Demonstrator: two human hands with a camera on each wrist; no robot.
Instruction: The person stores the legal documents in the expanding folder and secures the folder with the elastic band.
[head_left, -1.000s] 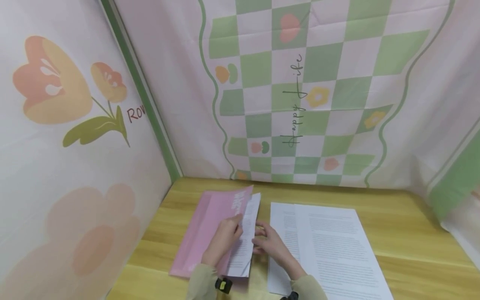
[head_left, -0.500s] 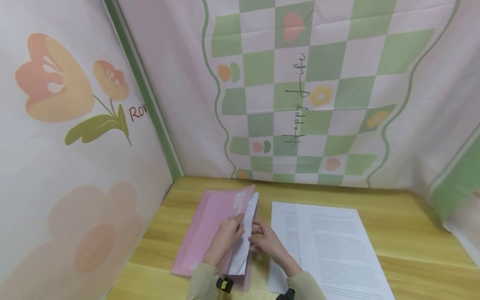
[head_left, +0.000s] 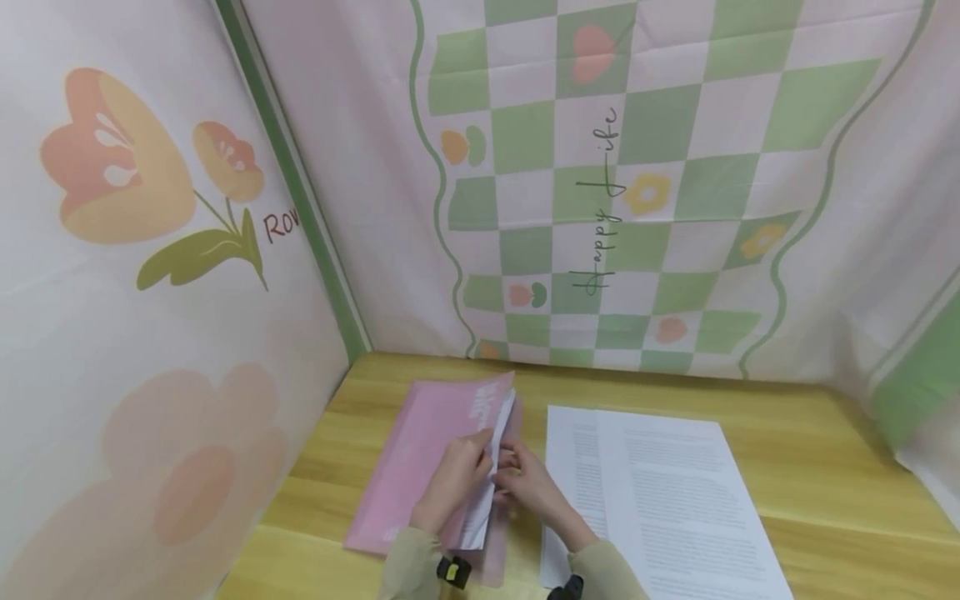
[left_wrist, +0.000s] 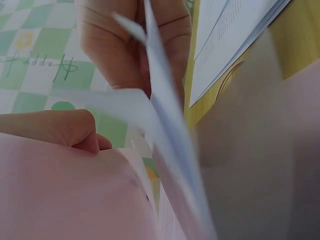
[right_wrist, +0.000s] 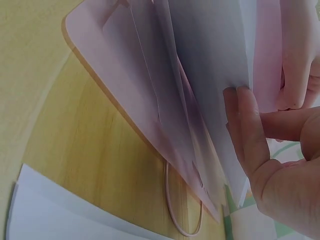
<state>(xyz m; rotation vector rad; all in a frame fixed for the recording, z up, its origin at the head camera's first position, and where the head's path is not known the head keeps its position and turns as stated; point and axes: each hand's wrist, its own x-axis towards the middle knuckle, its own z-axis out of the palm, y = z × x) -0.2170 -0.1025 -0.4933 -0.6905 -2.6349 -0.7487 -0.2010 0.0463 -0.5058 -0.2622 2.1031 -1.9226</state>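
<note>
A pink translucent folder lies at the left of the table in the head view, its front cover lifted along the right side. My left hand grips that cover's edge; in the left wrist view its curled fingers hook over the pink sheet. White printed papers stand tilted up out of the folder's opening. My right hand pinches their right edge, and the right wrist view has its fingers on both sides of the sheets. Beneath them the folder's back cover lies on the wood.
Overlapping printed sheets lie flat on the wooden table, right of the folder. A thin elastic loop sticks out from the folder's edge. Patterned cloth hangs behind the table and along its left side.
The papers have swung up and left toward the front cover, with my right hand moving left along with them. More of the folder's back cover now shows. My left hand keeps its grip.
</note>
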